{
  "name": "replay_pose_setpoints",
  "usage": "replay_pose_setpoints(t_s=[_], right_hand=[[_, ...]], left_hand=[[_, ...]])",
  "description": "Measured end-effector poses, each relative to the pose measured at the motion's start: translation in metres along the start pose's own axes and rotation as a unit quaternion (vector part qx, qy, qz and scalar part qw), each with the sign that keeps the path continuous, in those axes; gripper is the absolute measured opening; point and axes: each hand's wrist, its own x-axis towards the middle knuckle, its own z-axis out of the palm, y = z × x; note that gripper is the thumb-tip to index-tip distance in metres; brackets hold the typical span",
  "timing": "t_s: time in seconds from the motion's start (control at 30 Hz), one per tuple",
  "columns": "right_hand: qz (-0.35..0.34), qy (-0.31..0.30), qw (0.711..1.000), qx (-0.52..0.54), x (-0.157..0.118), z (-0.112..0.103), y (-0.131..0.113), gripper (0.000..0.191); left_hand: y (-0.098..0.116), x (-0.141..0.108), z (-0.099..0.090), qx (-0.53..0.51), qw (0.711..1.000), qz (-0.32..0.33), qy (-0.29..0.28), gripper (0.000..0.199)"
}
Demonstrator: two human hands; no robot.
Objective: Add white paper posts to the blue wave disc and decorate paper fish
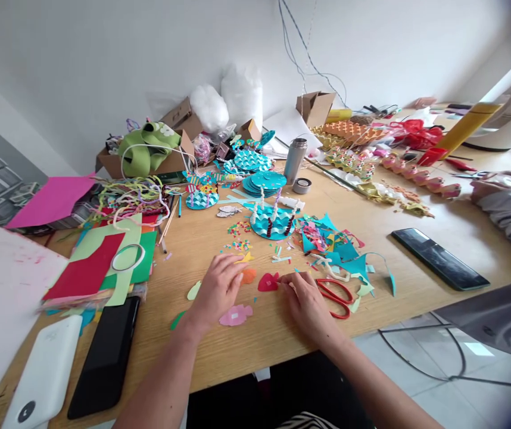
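My left hand (pixel 220 287) is over the table with its fingers bent, their tips at a small yellow paper fish (pixel 247 257). Close by its thumb lies an orange paper cutout (pixel 249 275). The fingertips of my right hand (pixel 304 301) are closed at the tail of a red paper fish (pixel 268 282), which lies flat with a small pale square on it. A pink paper fish (pixel 236 315) with a similar square lies below, between the hands. Pale green (pixel 194 290) and darker green (pixel 177 320) cutouts are partly hidden by my left arm. Red-handled scissors (pixel 336 298) lie right of my right hand.
Blue layered paper cakes (pixel 273 221) stand ahead, near confetti and blue scraps (pixel 340 244). A steel flask (pixel 296 161) stands behind. Coloured sheets with a tape roll (pixel 128 257) and phones (pixel 106 357) lie left. Another phone (pixel 438 257) and a person's sleeve (pixel 508 208) are right.
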Motion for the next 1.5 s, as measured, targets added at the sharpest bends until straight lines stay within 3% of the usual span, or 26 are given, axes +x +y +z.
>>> replay_pose_setpoints(t_s=[0.1, 0.27, 0.37, 0.47, 0.6, 0.8, 1.03, 1.27, 1.5], right_hand=[[-0.007, 0.042, 0.999, 0.026, -0.001, -0.001, -0.006, 0.010], [0.007, 0.053, 0.995, 0.086, -0.008, 0.003, -0.017, 0.012], [0.019, 0.023, 0.991, 0.130, -0.016, 0.010, -0.023, 0.014], [0.041, -0.002, 0.988, 0.151, -0.022, 0.018, -0.028, 0.014], [0.059, -0.015, 0.987, 0.152, -0.027, 0.026, -0.034, 0.016], [0.043, -0.024, 0.989, 0.138, -0.023, 0.032, -0.039, 0.017], [-0.005, -0.031, 0.995, 0.090, -0.018, 0.038, -0.043, 0.017], [-0.051, -0.037, 0.996, 0.056, -0.017, 0.043, -0.045, 0.018], [-0.039, -0.067, 0.996, 0.035, -0.014, 0.043, -0.046, 0.018]], left_hand=[[0.003, 0.002, -0.017, 0.020, 1.000, -0.006, -0.002, 0.031], [0.029, -0.019, -0.034, 0.057, 0.991, 0.002, -0.119, 0.034], [0.043, -0.051, -0.028, 0.082, 0.988, -0.021, -0.133, 0.039], [0.051, -0.083, -0.015, 0.125, 0.985, -0.052, -0.111, 0.045], [0.057, -0.108, -0.001, 0.170, 0.979, -0.069, -0.086, 0.048], [0.063, -0.099, 0.010, 0.174, 0.979, -0.089, -0.052, 0.031], [0.064, -0.090, 0.023, 0.148, 0.982, -0.114, -0.007, 0.024], [0.064, -0.093, 0.023, 0.162, 0.978, -0.123, -0.040, 0.031], [0.064, -0.093, 0.021, 0.177, 0.975, -0.122, -0.048, 0.034]])
